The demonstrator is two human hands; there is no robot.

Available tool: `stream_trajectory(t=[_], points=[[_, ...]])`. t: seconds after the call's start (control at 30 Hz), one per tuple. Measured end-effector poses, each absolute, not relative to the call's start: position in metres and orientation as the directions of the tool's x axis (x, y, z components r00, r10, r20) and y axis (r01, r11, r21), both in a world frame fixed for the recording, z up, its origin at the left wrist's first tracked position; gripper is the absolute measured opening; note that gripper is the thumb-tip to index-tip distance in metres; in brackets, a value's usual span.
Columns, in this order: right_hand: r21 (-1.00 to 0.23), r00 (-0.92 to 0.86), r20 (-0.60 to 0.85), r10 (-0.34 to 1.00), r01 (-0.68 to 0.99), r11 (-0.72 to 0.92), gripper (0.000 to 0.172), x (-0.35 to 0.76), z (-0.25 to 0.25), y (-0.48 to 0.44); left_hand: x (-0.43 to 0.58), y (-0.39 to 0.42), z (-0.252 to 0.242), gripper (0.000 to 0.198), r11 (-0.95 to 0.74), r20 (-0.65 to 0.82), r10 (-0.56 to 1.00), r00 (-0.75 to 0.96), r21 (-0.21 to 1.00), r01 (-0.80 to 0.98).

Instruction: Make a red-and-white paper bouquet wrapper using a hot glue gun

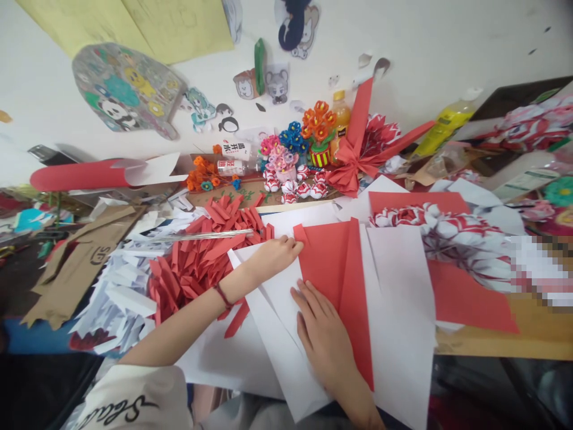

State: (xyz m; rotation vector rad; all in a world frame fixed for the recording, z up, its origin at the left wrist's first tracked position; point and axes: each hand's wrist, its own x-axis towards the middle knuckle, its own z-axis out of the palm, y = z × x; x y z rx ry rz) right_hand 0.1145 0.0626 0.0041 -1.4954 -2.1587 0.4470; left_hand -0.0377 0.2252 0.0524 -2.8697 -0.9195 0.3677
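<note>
A sheet of red paper (329,257) lies over white sheets (400,286) in front of me, with a long folded strip along its right side. My left hand (282,254) pinches the sheet's upper left corner, where a small flap is turned over. My right hand (324,334) rests flat with fingers spread over the sheet's lower left part and the white paper beside it. Left of the sheets, folded red paper pieces (197,263) are heaped, with a bundle of thin wires (210,235) across them.
White paper strips (120,292) and torn cardboard (78,263) lie at the left. Red and white paper flowers (452,227) lie at the right. Small flower pots (320,156), bottles (447,122) and a red bow (353,164) line the wall.
</note>
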Motion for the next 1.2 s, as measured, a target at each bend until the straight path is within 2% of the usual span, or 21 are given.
stream_trajectory(t=[0.2,0.43,0.63,0.83,1.2], points=[[-0.526,-0.284,0.206,0.936,0.775,0.351,0.051,0.114,0.003,0.064,-0.031,0.232,0.058,0.02,-0.885,-0.278,0.461,0.843,-0.21,0.415],[-0.518,-0.276,0.222,0.935,0.779,0.353,0.049,0.113,0.004,0.064,-0.034,0.242,0.064,0.017,-0.933,-0.243,0.361,0.9,-0.102,0.346],[-0.523,-0.278,0.215,0.936,0.777,0.351,0.049,0.114,0.005,0.064,-0.035,0.247,0.058,0.016,-0.922,-0.212,0.384,0.899,-0.031,0.386],[-0.481,-0.287,0.231,0.93,0.797,0.365,0.049,0.114,0.004,0.064,-0.031,0.245,0.057,0.017,-0.884,-0.246,0.452,0.858,0.005,0.467],[-0.467,-0.291,0.252,0.923,0.798,0.379,0.049,0.114,-0.001,0.064,-0.029,0.239,0.05,0.013,-0.812,-0.248,0.56,0.79,0.026,0.584]])
